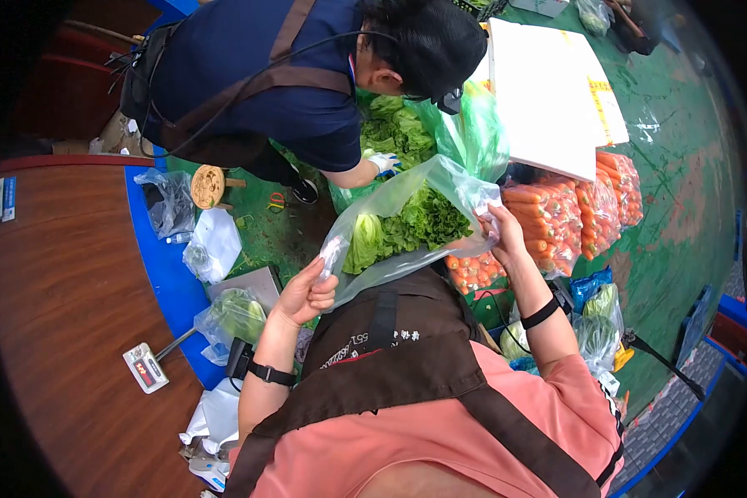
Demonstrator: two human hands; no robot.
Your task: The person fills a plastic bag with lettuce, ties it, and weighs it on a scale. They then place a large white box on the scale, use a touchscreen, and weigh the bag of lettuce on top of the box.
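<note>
My left hand [307,292] is closed on one side of a clear plastic bag's rim. Opposite it, my right hand [501,232] grips the rim, so the clear plastic bag [373,286] is spread wide between them in front of my apron. Leafy green lettuce [411,231] shows within the bag's mouth. More lettuce [400,133] is heaped just beyond, with a green plastic bag [477,137] beside it. A co-worker's gloved hand [383,163] reaches onto that heap.
The co-worker [266,75] bends over from the front left. Bagged carrots [544,220] and a white foam board [548,87] are at the right. A wooden stool [208,186], a bagged green vegetable [239,315] and a small scale display [145,368] are at the left.
</note>
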